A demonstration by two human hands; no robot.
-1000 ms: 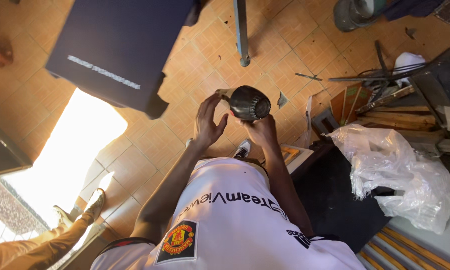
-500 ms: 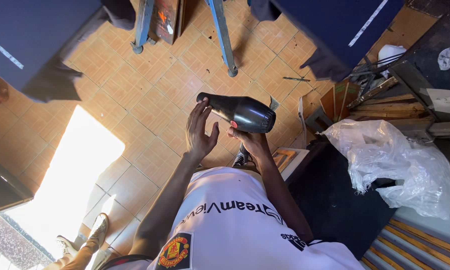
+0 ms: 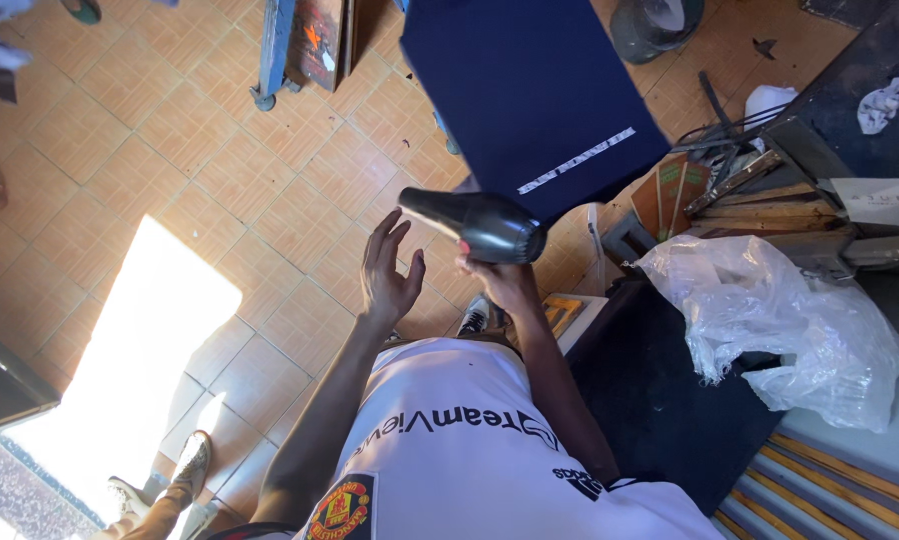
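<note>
I see my right hand [image 3: 505, 282] gripping the handle of a glossy black plastic hair dryer [image 3: 475, 222], its nozzle pointing left above the orange tiled floor [image 3: 170, 130]. My left hand [image 3: 388, 272] is spread, fingers up, just beside the nozzle without touching it. A dark blue board [image 3: 530, 90] lies beyond; a crumpled clear plastic bag [image 3: 780, 320] sits right.

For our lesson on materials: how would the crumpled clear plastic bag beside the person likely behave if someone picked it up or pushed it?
The crumpled clear plastic bag would probably be floppy: its thin film lies in loose folds. It likely feels light, since it looks mostly hollow. Pushed, it would probably crumple or slide, not roll, on the dark surface.
</note>
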